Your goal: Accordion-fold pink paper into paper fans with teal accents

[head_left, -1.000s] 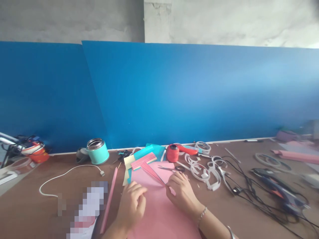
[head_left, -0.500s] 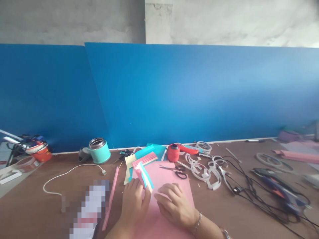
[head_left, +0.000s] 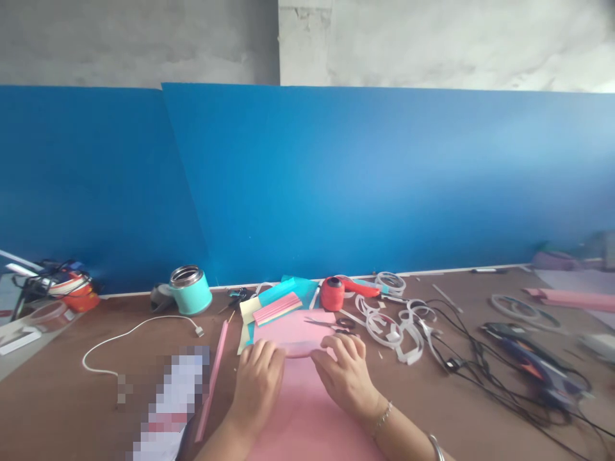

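Note:
A folded pink paper strip (head_left: 298,351) stretches sideways between my two hands, above a large pink sheet of paper (head_left: 310,410). My left hand (head_left: 259,378) is closed around its left end. The right end is in the closed fingers of my right hand (head_left: 343,371). Just beyond my right fingertips lie black-handled scissors (head_left: 331,324), with their handles partly hidden. Behind the strip, pleated pink paper (head_left: 277,308) rests on cream and turquoise sheets (head_left: 283,289). A red spool (head_left: 332,294) stands at the far edge of the pink sheet.
Left of my hands are a long pink strip (head_left: 211,384), a white cable (head_left: 139,325) and a turquoise mug (head_left: 191,291). On the right lie coiled white bands (head_left: 384,320), black cables (head_left: 480,358) and a dark blue tool (head_left: 538,371). A blue panel (head_left: 360,186) closes the back.
My right hand has moved up and taken hold of the strip's right end. The strip has turned from slanting away to lying crosswise, and its cream and turquoise layers no longer show.

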Tool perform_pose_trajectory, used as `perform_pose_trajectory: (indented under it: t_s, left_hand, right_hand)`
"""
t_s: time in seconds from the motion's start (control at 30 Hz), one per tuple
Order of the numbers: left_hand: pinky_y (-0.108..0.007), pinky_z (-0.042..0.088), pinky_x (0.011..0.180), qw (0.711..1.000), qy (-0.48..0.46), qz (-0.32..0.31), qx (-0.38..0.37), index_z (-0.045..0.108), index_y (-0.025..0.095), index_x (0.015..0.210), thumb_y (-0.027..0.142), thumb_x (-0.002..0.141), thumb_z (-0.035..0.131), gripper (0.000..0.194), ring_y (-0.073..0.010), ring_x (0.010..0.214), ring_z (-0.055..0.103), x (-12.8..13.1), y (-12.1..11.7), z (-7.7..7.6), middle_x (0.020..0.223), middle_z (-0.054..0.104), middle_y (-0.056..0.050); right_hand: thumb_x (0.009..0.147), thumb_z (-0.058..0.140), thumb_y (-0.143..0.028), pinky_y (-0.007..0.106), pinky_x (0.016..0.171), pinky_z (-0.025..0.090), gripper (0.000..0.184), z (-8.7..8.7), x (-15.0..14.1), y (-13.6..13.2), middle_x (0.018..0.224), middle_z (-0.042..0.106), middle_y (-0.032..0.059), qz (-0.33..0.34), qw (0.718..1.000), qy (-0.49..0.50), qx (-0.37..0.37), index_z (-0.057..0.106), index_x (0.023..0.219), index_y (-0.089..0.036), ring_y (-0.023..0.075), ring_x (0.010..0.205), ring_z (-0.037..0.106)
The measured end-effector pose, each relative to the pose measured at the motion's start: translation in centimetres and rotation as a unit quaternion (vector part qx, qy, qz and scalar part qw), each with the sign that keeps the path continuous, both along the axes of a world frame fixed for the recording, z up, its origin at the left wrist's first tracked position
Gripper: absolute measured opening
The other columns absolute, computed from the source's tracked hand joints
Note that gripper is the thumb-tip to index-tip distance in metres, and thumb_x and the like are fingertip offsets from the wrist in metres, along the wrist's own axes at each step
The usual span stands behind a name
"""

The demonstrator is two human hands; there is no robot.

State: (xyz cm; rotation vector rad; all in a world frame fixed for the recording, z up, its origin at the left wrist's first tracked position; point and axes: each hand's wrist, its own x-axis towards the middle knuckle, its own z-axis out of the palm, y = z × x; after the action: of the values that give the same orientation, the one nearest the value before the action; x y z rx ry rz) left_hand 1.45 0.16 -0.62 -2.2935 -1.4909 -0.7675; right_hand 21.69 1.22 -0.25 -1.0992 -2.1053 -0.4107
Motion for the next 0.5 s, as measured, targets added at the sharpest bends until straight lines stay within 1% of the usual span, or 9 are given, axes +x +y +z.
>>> perform_pose_trajectory:
  t_s: [0.1,0.23,0.37,0.5]
  left_hand:
    - [-0.035,0.034,0.074,0.998,0.011,-0.046,-0.027,0.063,0.022,0.086,0.009,0.091,0.041,0.026,-0.0198,0.079,0.052,-0.1,0.2,-0.2,0.079,0.061,-0.003]
    - [-0.033,0.035,0.070,0.993,0.012,-0.083,-0.084,0.062,0.021,0.077,0.008,0.089,0.044,0.025,-0.0192,0.078,0.051,-0.3,0.5,-0.8,0.076,0.060,-0.002]
    - [-0.034,0.037,0.072,0.985,-0.034,-0.067,-0.154,0.062,0.021,0.075,0.010,0.086,0.052,0.019,-0.0201,0.081,0.054,-0.8,0.6,-0.9,0.078,0.062,-0.001]
    - [-0.033,0.038,0.074,0.974,-0.088,-0.041,-0.206,0.061,0.021,0.072,0.011,0.083,0.056,0.015,-0.0196,0.083,0.057,-1.9,0.7,-0.4,0.079,0.063,0.000]
  right_hand:
    - [0.087,0.046,-0.010,0.033,0.078,0.029,0.020,-0.6,0.4,0.8,0.090,0.062,0.0044,0.026,0.998,-0.022,-0.050,0.060,0.079,-0.021,0.0185,0.085,0.050]
    - [0.086,0.044,-0.008,0.031,0.072,0.030,0.020,-1.4,0.9,1.6,0.074,0.059,0.0026,0.063,0.986,-0.063,-0.139,0.058,0.077,-0.019,0.0174,0.075,0.047]
    - [0.087,0.046,-0.010,0.031,0.073,0.034,0.019,-1.4,1.4,1.8,0.080,0.060,0.0029,0.065,0.973,-0.038,-0.216,0.060,0.079,-0.019,0.0180,0.079,0.049]
    - [0.087,0.051,-0.015,0.031,0.074,0.039,0.014,-1.4,1.9,2.1,0.082,0.059,0.0034,0.068,0.960,0.027,-0.270,0.061,0.078,-0.019,0.0186,0.082,0.051]
